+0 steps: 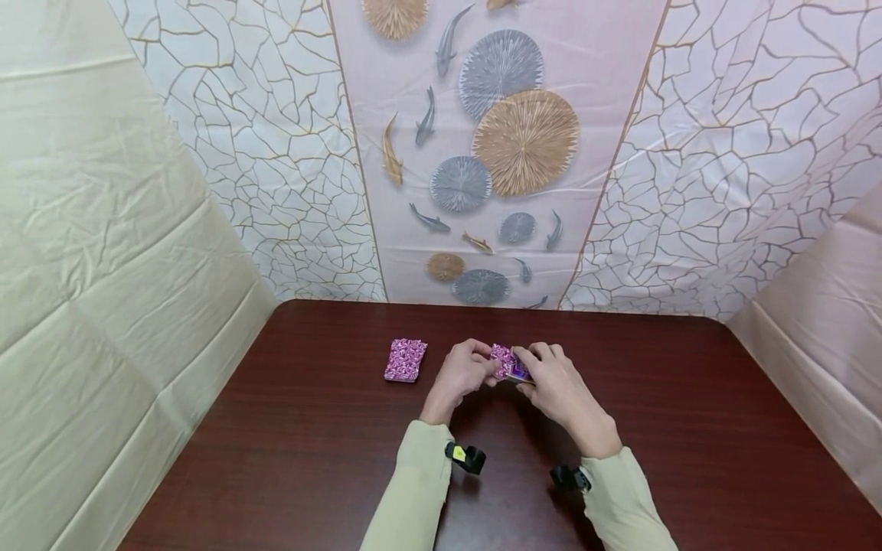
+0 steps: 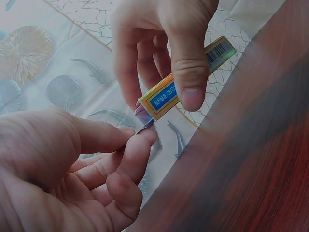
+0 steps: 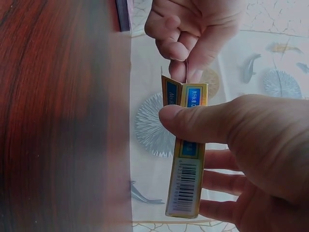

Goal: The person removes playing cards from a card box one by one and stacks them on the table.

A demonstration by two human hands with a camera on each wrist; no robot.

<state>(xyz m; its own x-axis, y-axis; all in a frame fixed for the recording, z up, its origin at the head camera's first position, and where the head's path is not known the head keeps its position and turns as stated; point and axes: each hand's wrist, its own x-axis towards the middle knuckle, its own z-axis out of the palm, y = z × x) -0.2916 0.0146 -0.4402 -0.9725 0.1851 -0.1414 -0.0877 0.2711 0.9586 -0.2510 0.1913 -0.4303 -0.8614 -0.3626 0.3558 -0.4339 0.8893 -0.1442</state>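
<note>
Above the dark table, my right hand (image 1: pixel 560 389) grips a slim card box (image 3: pixel 183 188), thumb on its narrow side with the barcode and fingers behind. A flap stands out at the box's open end in the right wrist view. My left hand (image 1: pixel 462 373) pinches a pink-and-white patterned playing card (image 1: pixel 502 358) between thumb and fingers, right at that open end. From the left wrist view only the card's thin edge shows, touching the box's mouth; whether more than one card is pinched I cannot tell.
Left of my hands, a stack of pink-patterned playing cards (image 1: pixel 406 360) lies face down on the brown wooden table (image 1: pixel 310 444). Patterned cloth (image 1: pixel 482 252) hangs behind the table's far edge, and pale cloth (image 1: pixel 103 268) hangs along the left side.
</note>
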